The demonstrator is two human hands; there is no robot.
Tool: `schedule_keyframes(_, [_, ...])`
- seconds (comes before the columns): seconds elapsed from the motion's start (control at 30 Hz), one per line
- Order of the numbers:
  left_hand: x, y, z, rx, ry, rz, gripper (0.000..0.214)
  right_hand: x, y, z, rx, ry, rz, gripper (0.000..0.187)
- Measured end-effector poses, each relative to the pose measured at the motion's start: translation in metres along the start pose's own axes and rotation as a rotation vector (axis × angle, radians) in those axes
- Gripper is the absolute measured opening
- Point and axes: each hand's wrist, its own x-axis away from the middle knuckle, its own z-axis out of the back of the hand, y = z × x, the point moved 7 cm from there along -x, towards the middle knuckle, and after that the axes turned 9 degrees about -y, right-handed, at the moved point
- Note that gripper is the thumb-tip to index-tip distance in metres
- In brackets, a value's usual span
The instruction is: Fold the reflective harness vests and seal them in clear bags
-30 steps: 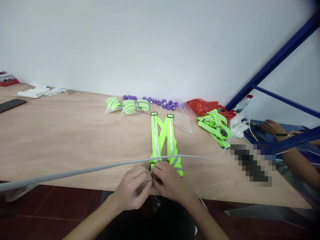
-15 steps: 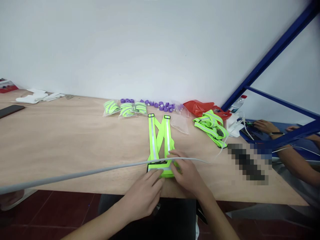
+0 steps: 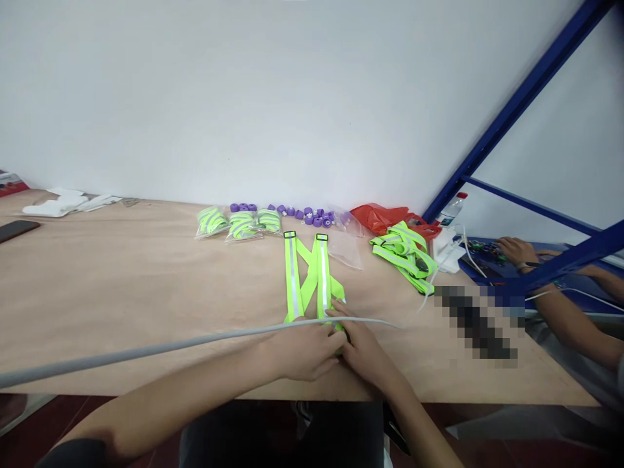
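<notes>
Pale wood-grain tabletop (image 3: 146, 279) beneath a white wall (image 3: 234, 97) bears a neon yellow-green harness of flat silver-striped fabric straps (image 3: 322, 273), near its front edge. My left hand (image 3: 309, 351), fingers bent, covers the lower end; my right hand (image 3: 361, 344), partly open, touches the right side. Whether either grips fabric, I cannot tell.

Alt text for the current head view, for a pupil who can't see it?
A person's left hand and right hand meet over the near end of crossed neon reflective straps on a pale table. Beyond lie three bagged neon bundles and small purple pieces; a grey cable crosses in front.
</notes>
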Motion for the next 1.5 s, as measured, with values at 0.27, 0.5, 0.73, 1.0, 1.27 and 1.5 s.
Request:
schedule_keyframes(0.27, [-0.009, -0.017, -0.004, 0.160, -0.031, -0.035, 0.028, -0.015, 0.021, 0.028, -0.046, 0.232, -0.123, 0.043])
schedule_keyframes(0.5, [-0.015, -0.024, 0.004, 0.381, -0.151, 0.004, 0.026, -0.064, 0.043, 0.058, -0.051, 0.212, -0.311, 0.013])
schedule_keyframes(0.73, [-0.013, -0.024, -0.004, 0.313, 0.053, -0.085, 0.014, -0.082, 0.049, 0.045, -0.378, -0.118, -0.299, 0.023])
schedule_keyframes(1.0, [-0.010, -0.023, -0.008, 0.396, 0.082, -0.170, 0.014, -0.085, 0.044, 0.036, -0.467, -0.164, -0.297, 0.030])
schedule_keyframes(1.27, [-0.011, -0.049, -0.009, 1.009, -0.251, -0.082, 0.036, -0.088, 0.040, 0.040, -0.133, -0.041, -0.225, 0.017])
schedule_keyframes(1.5, [-0.011, -0.053, -0.015, 1.030, -0.186, -0.107, 0.036, -0.064, 0.026, 0.037, 0.006, 0.061, -0.138, 0.016])
